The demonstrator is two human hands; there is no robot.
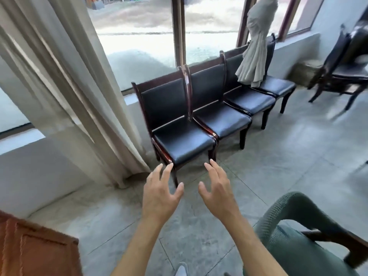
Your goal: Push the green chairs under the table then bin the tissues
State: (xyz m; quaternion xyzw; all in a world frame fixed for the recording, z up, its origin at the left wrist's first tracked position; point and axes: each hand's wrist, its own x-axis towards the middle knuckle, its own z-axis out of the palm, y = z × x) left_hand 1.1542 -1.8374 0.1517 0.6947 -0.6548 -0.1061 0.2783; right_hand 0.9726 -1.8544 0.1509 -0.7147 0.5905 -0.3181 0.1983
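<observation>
Plainly, both hands were out in front and empty: the left hand [159, 193] and the right hand [216, 191] hung over the floor [278, 156] with fingers [168, 170] spread and loosely bent, gripping nothing. The one green chair [294, 232] in sight stood at the person's lower right, its curved back nearest, well apart from both hands. A brown corner [35, 248] at lower left might have been the table, though I could not be sure. To do this step well, I judged the person should turn right, take the chair's back with both hands and slide it straight in. Black chairs [185, 144] lined the window [139, 36] beside a curtain [65, 92]. No bin or tissues showed anywhere.
</observation>
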